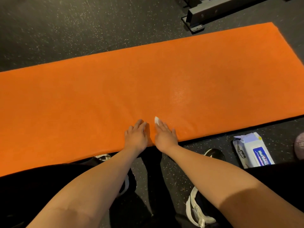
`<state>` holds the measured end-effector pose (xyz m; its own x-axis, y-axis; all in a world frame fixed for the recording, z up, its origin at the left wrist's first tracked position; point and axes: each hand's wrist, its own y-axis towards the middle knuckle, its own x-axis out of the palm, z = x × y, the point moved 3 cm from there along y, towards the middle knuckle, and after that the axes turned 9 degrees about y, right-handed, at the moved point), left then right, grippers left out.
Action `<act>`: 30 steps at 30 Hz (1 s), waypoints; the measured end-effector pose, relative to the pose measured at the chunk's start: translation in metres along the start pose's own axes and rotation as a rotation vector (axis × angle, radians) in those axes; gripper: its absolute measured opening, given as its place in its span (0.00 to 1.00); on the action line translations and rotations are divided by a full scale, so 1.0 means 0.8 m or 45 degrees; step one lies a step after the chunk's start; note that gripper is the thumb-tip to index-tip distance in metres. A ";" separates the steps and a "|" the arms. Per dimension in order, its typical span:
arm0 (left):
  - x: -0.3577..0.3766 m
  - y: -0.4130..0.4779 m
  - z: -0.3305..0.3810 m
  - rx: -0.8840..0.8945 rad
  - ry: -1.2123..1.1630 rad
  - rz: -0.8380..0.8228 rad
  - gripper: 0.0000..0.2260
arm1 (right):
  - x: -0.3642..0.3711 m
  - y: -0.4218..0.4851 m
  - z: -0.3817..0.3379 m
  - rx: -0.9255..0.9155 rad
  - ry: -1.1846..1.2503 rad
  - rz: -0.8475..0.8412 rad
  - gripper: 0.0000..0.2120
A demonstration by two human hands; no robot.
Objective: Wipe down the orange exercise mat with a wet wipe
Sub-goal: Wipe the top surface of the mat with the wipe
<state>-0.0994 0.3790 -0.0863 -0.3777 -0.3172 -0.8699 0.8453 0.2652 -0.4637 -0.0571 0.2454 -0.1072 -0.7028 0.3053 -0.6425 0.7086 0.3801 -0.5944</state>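
Nearest the camera, two bare forearms reach forward over black-clad legs, and a black-and-white shoe [195, 211] stands on the dark speckled floor [49, 30] at the near right.

Both hands lie on the near edge of the orange mat [65, 104], close side by side. The left hand [135, 137] rests palm down on the mat with its fingers relaxed and slightly bent, holding nothing. The right hand [164, 135] lies flat with its fingers straight, pressing a white wipe [156, 120] against the mat. Only a small tip of the wipe shows, just past the fingertips; the rest is hidden under the hand.

To the right, just off the mat's near edge, a pack of wipes [253, 150] lies flat on the floor, white with a blue label.

The mat stretches across the whole view from left to right, flat on the floor, its right end angled toward the far side. A shiny patch [178, 96] shows on its surface, a little beyond the right hand.

Past the mat's far right corner, a grey metal frame [213, 12] stands on the floor.
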 end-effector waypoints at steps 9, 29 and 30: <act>0.021 0.029 0.000 -0.018 0.149 -0.036 0.25 | -0.044 0.064 0.035 0.231 -0.055 0.120 0.30; 0.031 0.021 -0.007 0.063 -0.025 0.013 0.25 | -0.008 0.030 0.003 0.108 -0.021 0.098 0.29; 0.031 0.021 -0.007 0.066 -0.027 -0.002 0.25 | 0.003 0.021 -0.005 0.026 0.001 0.069 0.28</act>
<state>-0.0969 0.3808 -0.1165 -0.3713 -0.3372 -0.8651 0.8634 0.2172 -0.4553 -0.0475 0.2562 -0.1168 -0.6635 0.3257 -0.6736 0.7467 0.3451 -0.5686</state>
